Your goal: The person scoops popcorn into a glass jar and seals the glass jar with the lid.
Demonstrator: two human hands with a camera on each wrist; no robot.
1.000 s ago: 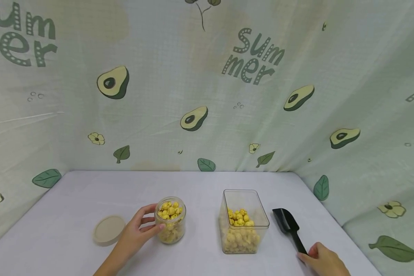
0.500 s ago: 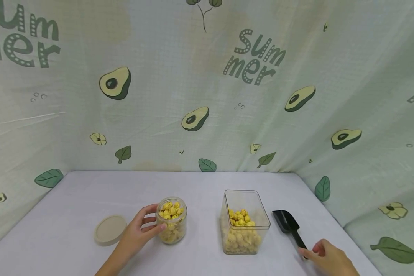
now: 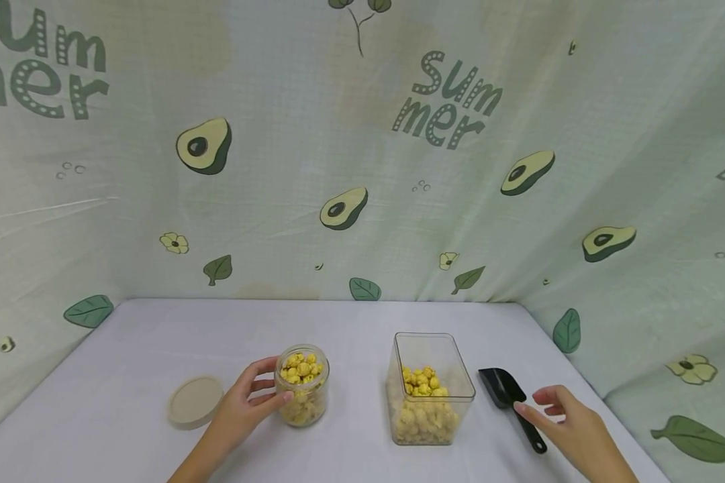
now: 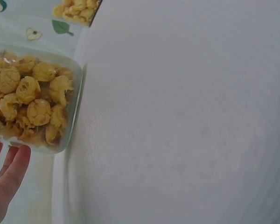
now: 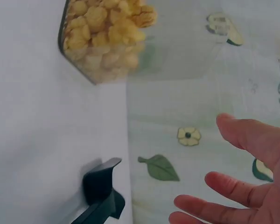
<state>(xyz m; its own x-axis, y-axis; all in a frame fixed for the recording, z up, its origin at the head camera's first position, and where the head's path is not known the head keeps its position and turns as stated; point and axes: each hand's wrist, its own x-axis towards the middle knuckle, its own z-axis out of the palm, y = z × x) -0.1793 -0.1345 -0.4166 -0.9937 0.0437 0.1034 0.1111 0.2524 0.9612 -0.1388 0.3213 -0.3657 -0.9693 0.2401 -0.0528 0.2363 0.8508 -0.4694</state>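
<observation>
On the white table, a round glass jar [image 3: 302,396] of yellow popcorn stands upright without a lid. My left hand [image 3: 242,406] holds its left side, thumb at the front and fingers behind. In the left wrist view, popcorn shows through the jar [image 4: 35,100] above the fingertips. A black scoop [image 3: 503,388] lies at the right, its handle toward me. Over the handle hovers my right hand [image 3: 570,422], fingers spread and holding nothing. The right wrist view shows that hand [image 5: 252,182] apart from the scoop [image 5: 100,191].
Between jar and scoop stands a clear square container [image 3: 425,419] partly filled with popcorn. A round beige lid [image 3: 195,402] lies left of the jar, partly behind the left wrist. A cloth printed with avocados [image 3: 344,208] hangs behind the table and along its sides.
My right hand has let go of the scoop's handle and risen up and away from it; the scoop stays on the table. The left hand keeps its hold on the jar.
</observation>
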